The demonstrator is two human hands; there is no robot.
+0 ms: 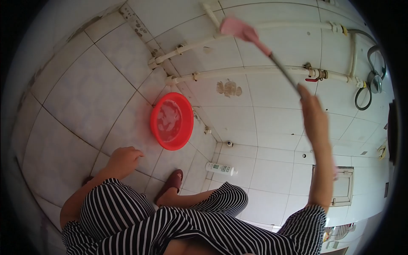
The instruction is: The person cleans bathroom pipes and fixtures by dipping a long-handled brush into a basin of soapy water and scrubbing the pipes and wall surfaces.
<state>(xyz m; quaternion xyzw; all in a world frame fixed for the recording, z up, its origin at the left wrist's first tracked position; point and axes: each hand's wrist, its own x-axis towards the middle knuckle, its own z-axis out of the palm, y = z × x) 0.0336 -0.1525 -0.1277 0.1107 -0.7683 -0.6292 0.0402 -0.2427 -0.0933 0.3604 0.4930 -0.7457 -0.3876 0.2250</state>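
My right hand [314,119] is raised at the right, its fingers wrapped round the grey metal handle of a long-handled pink brush [240,29]. The brush head is blurred by motion and lies in front of the tiled wall, near the upper pipe. I cannot make out its bristles. My left hand [125,161] is held low by my knee, fingers curled in, with nothing visible in it. Beyond that hand, apart from it, a red basin [154,127] stands on the floor with foamy water [169,120] inside.
Cream pipes [238,73] run along the white tiled wall [272,123], with a red-handled valve [312,80]. A shower head [375,81] and hose hang at the right. One white bottle [220,168] stands by the wall base, near my slipper [171,186]. Pale tiles [97,85] cover the floor.
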